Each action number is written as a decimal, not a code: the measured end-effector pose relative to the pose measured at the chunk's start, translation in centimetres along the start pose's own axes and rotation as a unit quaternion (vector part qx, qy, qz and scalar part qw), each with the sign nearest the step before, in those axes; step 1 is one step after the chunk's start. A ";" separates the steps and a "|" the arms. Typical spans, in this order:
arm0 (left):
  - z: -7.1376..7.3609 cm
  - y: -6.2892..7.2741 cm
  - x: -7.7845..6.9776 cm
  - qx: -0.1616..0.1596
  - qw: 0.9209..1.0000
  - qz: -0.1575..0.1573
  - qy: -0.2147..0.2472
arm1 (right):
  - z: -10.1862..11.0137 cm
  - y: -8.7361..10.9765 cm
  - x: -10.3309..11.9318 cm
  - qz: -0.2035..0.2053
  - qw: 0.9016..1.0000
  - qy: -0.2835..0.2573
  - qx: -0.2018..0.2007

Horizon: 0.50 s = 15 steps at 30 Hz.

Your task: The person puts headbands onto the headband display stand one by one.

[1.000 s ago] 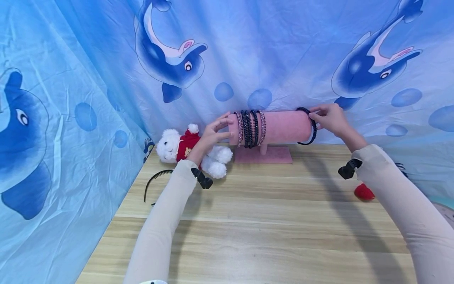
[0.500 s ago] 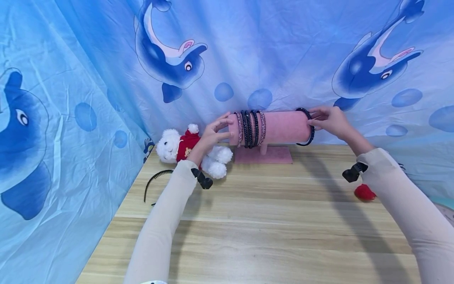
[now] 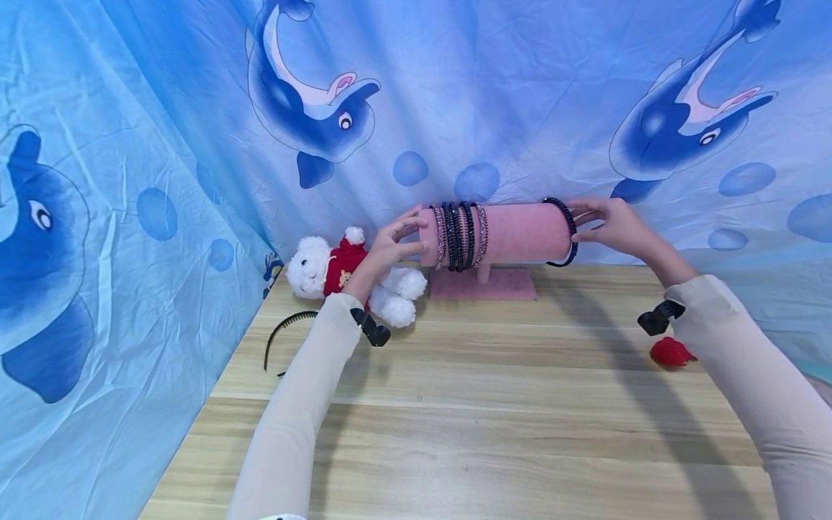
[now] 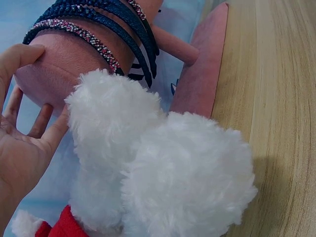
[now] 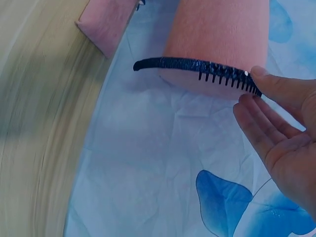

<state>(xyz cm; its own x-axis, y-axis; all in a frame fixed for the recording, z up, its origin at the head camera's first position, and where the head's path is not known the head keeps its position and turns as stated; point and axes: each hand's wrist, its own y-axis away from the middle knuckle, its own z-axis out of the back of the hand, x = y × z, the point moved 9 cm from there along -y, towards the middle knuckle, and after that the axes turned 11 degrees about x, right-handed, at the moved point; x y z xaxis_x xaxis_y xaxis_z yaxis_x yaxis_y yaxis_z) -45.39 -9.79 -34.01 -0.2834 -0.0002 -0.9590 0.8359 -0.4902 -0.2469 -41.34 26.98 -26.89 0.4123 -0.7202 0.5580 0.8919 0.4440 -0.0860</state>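
My left hand (image 3: 385, 249) holds the left end of a pink headband stand (image 3: 516, 231), thumb and fingers spread across its round end. Several dark and glittery headbands (image 3: 460, 235) sit side by side on the left half of the stand's roll. Over the roll's right end hangs a black toothed headband (image 3: 572, 232). My right hand (image 3: 607, 224) pinches this headband near its upper part. In the right wrist view, the thumb (image 5: 260, 79) lies on the headband's edge and the fingers are beneath. The left wrist view shows fingertips touching the stand's end (image 4: 54, 61).
A white plush bear (image 3: 396, 292) in a red top lies beside the left forearm. Another black toothed headband (image 3: 279, 332) lies on the wooden table (image 3: 455, 404) at left. A red object (image 3: 671, 352) is near the right forearm. Dolphin-print cloth (image 3: 520, 94) hangs behind.
My right hand has lowered slightly, its wrist moving right, and its thumb has slid off the roll to the headband's outer edge. The headband shifted left, then slightly right. The left hand stays put.
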 end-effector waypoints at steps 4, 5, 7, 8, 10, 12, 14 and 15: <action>0.0 0.0 0.0 0.003 1.000 0.005 0.010 | -0.1 0.1 0.0 0.003 1.000 0.009 0.013; 0.0 0.1 0.0 0.003 1.000 0.005 0.012 | -0.1 0.1 0.0 0.003 1.000 0.011 0.013; 0.0 0.1 0.1 0.001 1.000 0.005 0.015 | -0.1 0.0 -0.1 0.003 1.000 0.018 0.012; 0.0 0.1 0.1 0.000 1.000 0.004 0.015 | -0.1 0.0 -0.1 0.002 1.000 0.021 0.011; 0.0 0.1 0.1 -0.002 1.000 0.001 0.014 | -0.2 -0.1 -0.2 -0.002 1.000 0.027 0.010; 0.0 0.1 0.1 -0.003 1.000 -0.003 0.010 | -0.3 -0.2 -0.2 -0.005 0.999 0.030 0.012; 0.0 0.1 0.0 -0.003 1.000 -0.005 0.004 | -0.3 -0.2 -0.1 -0.007 0.999 0.030 0.014; 0.0 0.1 0.0 -0.002 1.000 -0.006 0.003 | -0.4 -0.2 0.0 -0.008 0.999 0.029 0.015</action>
<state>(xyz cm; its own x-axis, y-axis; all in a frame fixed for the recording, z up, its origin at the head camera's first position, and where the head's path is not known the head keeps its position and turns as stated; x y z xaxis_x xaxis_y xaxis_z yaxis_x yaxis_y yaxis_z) -45.28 -9.81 -34.06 -0.2910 0.0106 -0.9567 0.8344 -0.4864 -0.2592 -41.48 26.67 -27.18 0.4095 -0.7565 0.5099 0.8925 0.4479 -0.0522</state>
